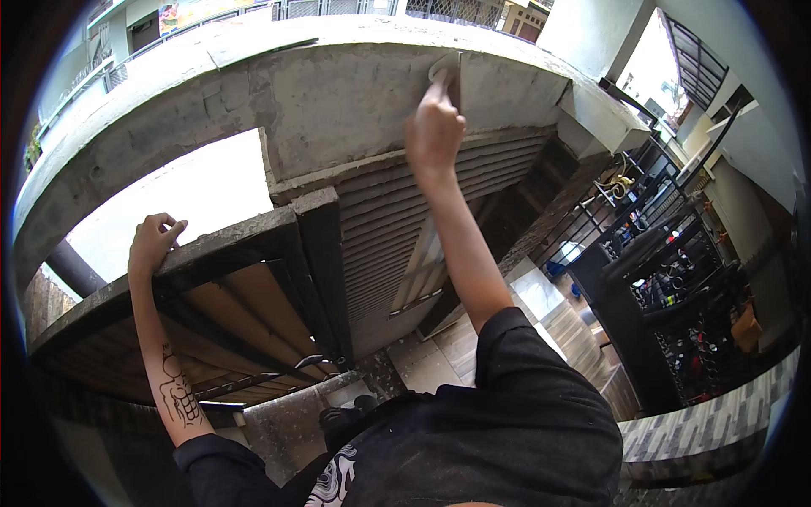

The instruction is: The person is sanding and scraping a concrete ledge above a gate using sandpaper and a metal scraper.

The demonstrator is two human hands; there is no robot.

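Note:
My right hand (436, 139) is raised to the face of a grey plastered concrete beam (355, 93), its fingers closed around what looks like a putty knife (454, 72). The flat blade lies against the beam near its top edge, and the handle is hidden in my fist. Patchy, uneven plaster covers the beam. On the left, my left hand (154, 243) is curled over the top edge of a dark-framed gate (228, 232) with brown panels.
Below the beam is a ribbed grey shutter (384, 228). A black rack (667, 296) crowded with small items stands at lower right, near a blue bucket (566, 253). Tiled floor (431, 363) lies far below. A white pillar (591, 38) rises at upper right.

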